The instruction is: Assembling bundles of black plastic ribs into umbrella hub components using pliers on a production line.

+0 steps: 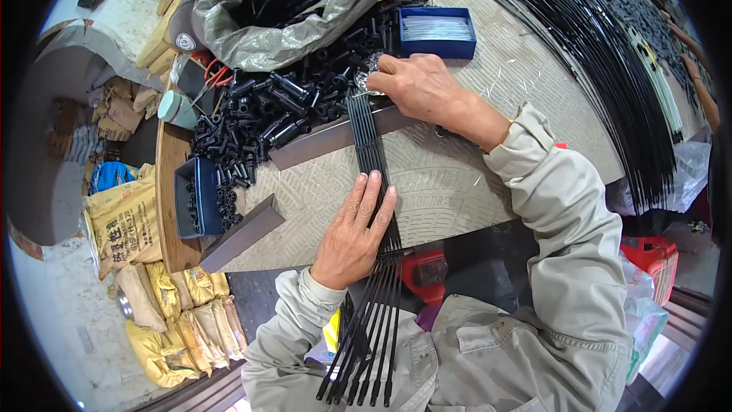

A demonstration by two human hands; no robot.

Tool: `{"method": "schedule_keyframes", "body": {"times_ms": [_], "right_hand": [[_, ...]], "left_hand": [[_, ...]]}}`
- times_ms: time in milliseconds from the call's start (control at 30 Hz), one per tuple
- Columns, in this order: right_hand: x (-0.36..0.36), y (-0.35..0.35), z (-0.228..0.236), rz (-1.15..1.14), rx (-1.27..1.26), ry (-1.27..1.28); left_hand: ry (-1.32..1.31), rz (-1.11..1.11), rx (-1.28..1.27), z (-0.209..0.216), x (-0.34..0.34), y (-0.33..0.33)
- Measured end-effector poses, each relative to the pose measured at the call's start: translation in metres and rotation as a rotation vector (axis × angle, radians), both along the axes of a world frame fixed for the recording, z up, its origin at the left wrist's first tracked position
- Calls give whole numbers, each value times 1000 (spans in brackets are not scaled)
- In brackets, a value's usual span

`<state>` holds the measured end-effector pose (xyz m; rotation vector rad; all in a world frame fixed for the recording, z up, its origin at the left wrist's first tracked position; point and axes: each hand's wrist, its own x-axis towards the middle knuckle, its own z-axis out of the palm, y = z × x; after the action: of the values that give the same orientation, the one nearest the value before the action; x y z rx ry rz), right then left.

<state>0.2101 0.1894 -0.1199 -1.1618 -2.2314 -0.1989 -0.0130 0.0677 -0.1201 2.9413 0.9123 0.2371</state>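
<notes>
A flat row of several thin black rods (366,131) runs from mid-table over the near edge toward my lap. My left hand (351,236) lies on the row with its fingers stretched out, pressing the rods side by side. At their far ends, my right hand (427,90) is closed in a pinch; what its fingertips hold is hidden. A shiny, silvery clump (363,78) shows just beside those fingertips. Under the rods, a grey metal bar (314,142) lies crosswise, and its right end passes beneath my right hand.
Loose black tubular parts (263,99) are heaped at the far left, below a grey sack (263,49). A blue box (436,49) holds thin clear strips. Long black rods (610,69) cover the right side. Another metal bar (244,236) lies by a blue bin (185,191). Orange-handled scissors (219,74) rest nearby.
</notes>
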Motion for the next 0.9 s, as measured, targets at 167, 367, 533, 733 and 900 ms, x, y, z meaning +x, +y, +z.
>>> {"method": "schedule_keyframes", "body": {"times_ms": [167,367,533,733,900], "right_hand": [[4,2,1,11,-32,-86],[2,1,6,-2,-58,-91],[3,-1,7,29,-28,-64],[9,2,8,41,32,-79],[-1,-2,8,3,-40,-130]], "left_hand": [[12,-14,-5,2,2,1],[-46,-12,-44,5,6,0],[-118,8,-113,8,6,-2],[-85,-21,-71,2,4,-2],[-99,-12,-83,7,2,-3]]}}
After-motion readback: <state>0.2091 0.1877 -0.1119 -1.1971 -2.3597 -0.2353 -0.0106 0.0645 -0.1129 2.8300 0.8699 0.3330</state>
